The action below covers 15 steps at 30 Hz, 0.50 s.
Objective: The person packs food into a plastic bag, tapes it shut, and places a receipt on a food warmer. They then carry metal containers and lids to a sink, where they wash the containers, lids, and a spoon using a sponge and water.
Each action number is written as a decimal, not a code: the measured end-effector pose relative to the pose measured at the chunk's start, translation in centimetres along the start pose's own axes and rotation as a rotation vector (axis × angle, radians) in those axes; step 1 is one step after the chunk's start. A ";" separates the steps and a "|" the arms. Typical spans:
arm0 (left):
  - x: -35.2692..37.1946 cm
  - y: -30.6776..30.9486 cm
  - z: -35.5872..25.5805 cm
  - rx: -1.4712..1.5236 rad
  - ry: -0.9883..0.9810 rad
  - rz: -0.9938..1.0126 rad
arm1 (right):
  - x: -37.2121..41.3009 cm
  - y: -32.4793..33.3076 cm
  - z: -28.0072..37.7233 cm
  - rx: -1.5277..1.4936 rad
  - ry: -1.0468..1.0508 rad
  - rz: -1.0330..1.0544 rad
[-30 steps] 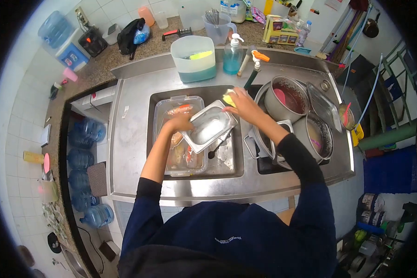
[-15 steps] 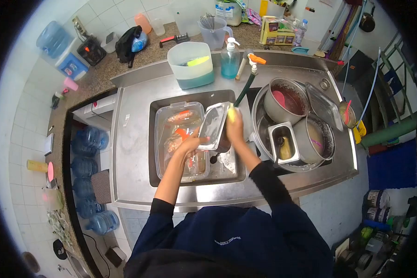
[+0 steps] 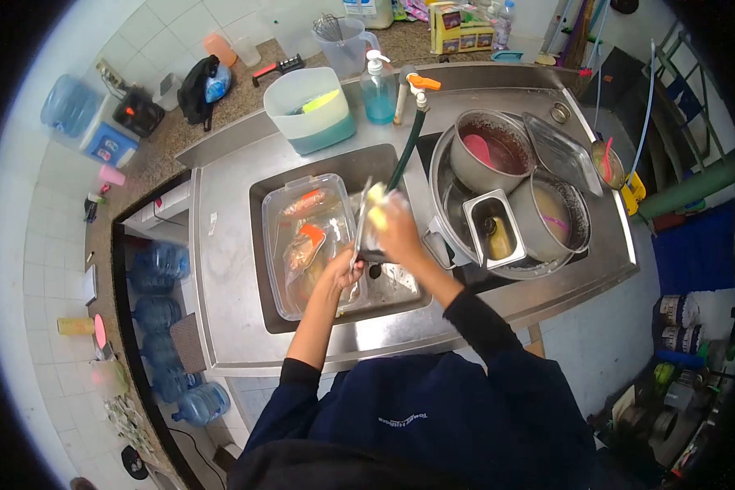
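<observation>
My left hand [image 3: 343, 270] grips the lower end of a metal pan [image 3: 362, 219], held up over the sink [image 3: 322, 326] and seen nearly edge-on. My right hand [image 3: 401, 231], smeared by motion, presses a yellow sponge [image 3: 376, 208] to the pan's right side. Below and left of the pan, a clear plastic tub [image 3: 275, 282] stands in the sink, holding water and orange-and-clear packages [image 3: 306, 245]. A dark green hose [image 3: 409, 147] runs down from the tap [image 3: 417, 83] behind my right hand.
Right of the sink, a large metal basin [image 3: 441, 192] bears two dirty pots [image 3: 492, 143], a small steel container [image 3: 496, 229] and a lid [image 3: 559, 151]. Behind the sink stand a plastic container of blue liquid [image 3: 310, 122] and a soap pump bottle [image 3: 378, 94].
The metal pan has turned from a slanted face view to nearly edge-on. My right hand and the sponge have shifted left and down along it. The camera view has tilted slightly.
</observation>
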<state>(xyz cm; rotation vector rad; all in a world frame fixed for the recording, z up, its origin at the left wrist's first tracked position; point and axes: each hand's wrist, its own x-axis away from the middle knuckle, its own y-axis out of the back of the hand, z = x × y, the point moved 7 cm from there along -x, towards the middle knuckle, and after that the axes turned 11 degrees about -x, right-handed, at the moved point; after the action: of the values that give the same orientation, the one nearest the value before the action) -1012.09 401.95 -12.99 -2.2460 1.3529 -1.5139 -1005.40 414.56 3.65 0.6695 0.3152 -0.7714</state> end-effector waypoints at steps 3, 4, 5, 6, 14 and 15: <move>1.4 -3.0 -0.1 0.142 -0.025 -0.053 | 3.8 -0.7 5.3 0.012 0.216 0.166; 2.9 -4.8 -1.0 0.140 -0.086 -0.153 | 4.1 -1.0 5.5 -0.010 0.249 0.194; 3.8 -5.0 -1.4 0.140 -0.144 -0.256 | 3.7 -1.2 5.0 -0.013 0.246 0.194; 3.2 -3.0 -0.6 0.144 -0.138 -0.263 | 2.8 -1.4 2.9 -0.040 0.076 0.183; 2.6 -1.8 3.1 0.260 0.001 0.000 | 0.7 -5.2 -12.2 -1.322 -1.176 -0.089; 3.0 -2.7 2.8 0.275 -0.042 0.050 | 2.0 -6.3 -11.9 -1.431 -1.296 -0.041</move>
<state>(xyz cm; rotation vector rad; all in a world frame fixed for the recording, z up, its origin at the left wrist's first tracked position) -1007.92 400.42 -10.84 -2.0479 1.1039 -1.5218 -1008.90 418.02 -9.04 -1.1939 -0.3479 -0.6722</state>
